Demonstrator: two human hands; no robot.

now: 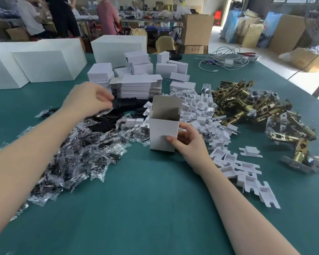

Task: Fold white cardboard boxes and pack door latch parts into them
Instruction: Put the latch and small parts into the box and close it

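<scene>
So one box (163,134) is folded up and standing upright on the green table (145,208), top flap open, and from this angle I can't see anything inside it yet. The right hand (189,142) grips it from the right side, thumb on the front face and fingers curled round the back edge.

The left hand (89,101) is up and to the left of the box, fingers pinching at a stack of black discs (125,105). It's a bit blurred, so I can't tell if it has one free of the stack or is just grabbing at it.

Just under the left forearm is a big spread of clear bags (77,155) with small dark parts in them. Right of the right hand there's a heap of white inserts (197,109), trailing down along that forearm, and further right a pile of brass latches (250,105). Beyond both hands sit a stack of flat box blanks (136,86) and a handful of finished boxes (142,68).

Progress-wise I'd call it early on this box: folding done, filling only starting. Judging by the piles, there's loads left to fold and pack.
</scene>
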